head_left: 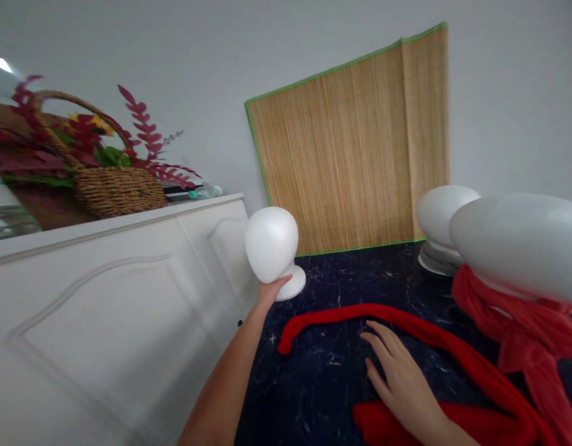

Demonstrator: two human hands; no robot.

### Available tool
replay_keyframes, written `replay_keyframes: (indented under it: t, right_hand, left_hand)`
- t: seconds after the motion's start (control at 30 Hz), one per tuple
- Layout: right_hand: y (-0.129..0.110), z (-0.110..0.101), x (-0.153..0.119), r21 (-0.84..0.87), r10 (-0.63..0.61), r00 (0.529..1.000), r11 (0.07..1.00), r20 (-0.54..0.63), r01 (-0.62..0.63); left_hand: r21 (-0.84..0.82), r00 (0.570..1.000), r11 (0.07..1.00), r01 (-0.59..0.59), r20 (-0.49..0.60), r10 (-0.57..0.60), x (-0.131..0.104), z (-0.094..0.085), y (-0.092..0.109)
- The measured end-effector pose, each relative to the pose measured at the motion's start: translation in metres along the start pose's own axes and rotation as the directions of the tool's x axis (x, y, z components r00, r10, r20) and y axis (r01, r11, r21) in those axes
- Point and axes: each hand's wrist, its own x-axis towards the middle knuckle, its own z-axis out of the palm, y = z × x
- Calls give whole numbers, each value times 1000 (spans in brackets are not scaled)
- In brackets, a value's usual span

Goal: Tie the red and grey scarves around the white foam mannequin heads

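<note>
My left hand (273,290) grips a white mannequin head (271,243) by its neck, at the left side of the dark surface, with the thumb showing across the neck. The head leans a little to the left. My right hand (392,371) has its fingers apart and holds nothing. It hovers over or rests on the dark marbled surface (314,371); which one I cannot tell. A long red scarf (374,311) curves past its fingertips and runs down to the lower right. A wider red fold of cloth (383,421) lies under my right wrist.
Two more white mannequin heads stand at the right: a farther one (441,214) and a nearer one (522,241) with a lighter red scarf (513,316) around its neck. A bamboo mat (351,161) hangs behind. White cabinets (128,310) bear a wicker basket (121,189) of flowers.
</note>
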Motion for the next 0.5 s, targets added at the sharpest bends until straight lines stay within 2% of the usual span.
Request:
replay_keyframes:
  t: [0.1, 0.23, 0.4, 0.5]
  right_hand:
    - [5, 9, -5, -203, -45, 999, 978, 18, 48]
    - [16, 16, -8, -318, -47, 999, 947, 27, 53]
    - [19, 13, -8, -323, -10, 997, 946, 78, 35]
    - [18, 12, -8, -313, -2, 996, 949, 92, 30]
  left_hand:
    - [43, 1000, 999, 5, 6, -5, 19, 5, -27]
    - [73, 1000, 997, -3, 25, 2, 33, 17, -52]
    - [90, 998, 996, -5, 63, -1, 45, 21, -62]
    - [110, 995, 994, -1, 101, -11, 37, 14, -63]
